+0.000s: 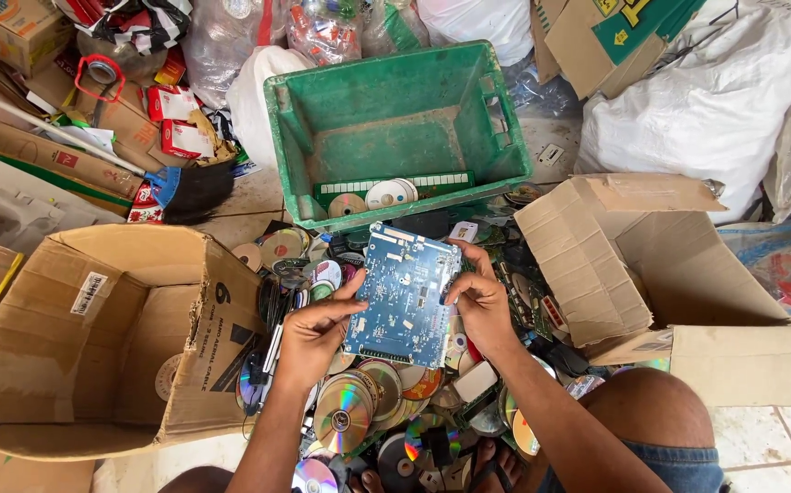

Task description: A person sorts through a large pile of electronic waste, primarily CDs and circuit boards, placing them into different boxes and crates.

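I hold a blue circuit board [402, 297] flat in front of me with both hands. My left hand [311, 333] grips its lower left edge with the thumb on top. My right hand [479, 301] pinches its right edge. Under the board lies a heap of shiny discs [350, 411] and other circuit boards [528, 301] on the floor.
A green plastic crate [395, 128] with a few discs stands beyond the heap. An open cardboard box [94, 329] lies at left, another open box [651, 283] at right. White sacks [715, 100], bags of bottles and flattened cardboard crowd the back. My knee [651, 411] is at lower right.
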